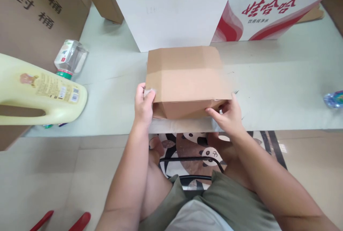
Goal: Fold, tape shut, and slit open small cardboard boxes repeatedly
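Note:
A brown cardboard box sits near the front edge of the table, creased and partly folded. At its front left corner, my left hand grips the cardboard, thumb on top and fingers round the side. My right hand holds the front right corner, its thumb on the front flap and its other fingers curled partly out of sight behind the cardboard. The front flap slants down between both hands. What lies inside the box is hidden.
Behind stand a white box and a white-and-red carton. To the left are a yellow jug, a clear plastic bottle and a large printed carton. A small clear bottle lies at the right.

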The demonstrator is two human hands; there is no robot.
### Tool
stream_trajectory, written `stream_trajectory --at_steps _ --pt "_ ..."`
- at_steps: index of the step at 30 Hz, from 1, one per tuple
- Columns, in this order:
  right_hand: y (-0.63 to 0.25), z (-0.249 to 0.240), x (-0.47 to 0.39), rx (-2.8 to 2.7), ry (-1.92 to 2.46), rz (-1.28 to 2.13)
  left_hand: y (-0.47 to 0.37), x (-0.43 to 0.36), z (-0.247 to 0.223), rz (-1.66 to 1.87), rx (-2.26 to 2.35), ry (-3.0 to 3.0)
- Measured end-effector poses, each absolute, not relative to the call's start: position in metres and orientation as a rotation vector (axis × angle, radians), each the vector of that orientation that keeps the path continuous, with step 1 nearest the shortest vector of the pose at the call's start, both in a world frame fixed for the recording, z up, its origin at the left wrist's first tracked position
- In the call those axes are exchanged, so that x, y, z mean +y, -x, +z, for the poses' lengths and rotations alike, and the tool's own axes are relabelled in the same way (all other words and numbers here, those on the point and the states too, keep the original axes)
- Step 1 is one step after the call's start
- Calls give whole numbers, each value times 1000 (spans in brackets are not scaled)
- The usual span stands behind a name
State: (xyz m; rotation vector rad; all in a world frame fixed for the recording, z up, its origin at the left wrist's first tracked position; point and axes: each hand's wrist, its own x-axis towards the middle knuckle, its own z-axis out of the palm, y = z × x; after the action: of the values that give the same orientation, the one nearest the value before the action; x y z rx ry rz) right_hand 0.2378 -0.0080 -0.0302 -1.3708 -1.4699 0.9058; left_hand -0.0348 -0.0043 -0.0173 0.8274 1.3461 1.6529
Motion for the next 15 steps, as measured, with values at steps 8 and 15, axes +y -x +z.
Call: stream_trajectory --at_steps 8,15 --pt "-248 -27 -13 -1324 1345 1007 31 -9 -11 1599 1356 -920" --pt "-248 -30 -9 -1048 1330 1047 39 -2 -20 1636 1446 -819"
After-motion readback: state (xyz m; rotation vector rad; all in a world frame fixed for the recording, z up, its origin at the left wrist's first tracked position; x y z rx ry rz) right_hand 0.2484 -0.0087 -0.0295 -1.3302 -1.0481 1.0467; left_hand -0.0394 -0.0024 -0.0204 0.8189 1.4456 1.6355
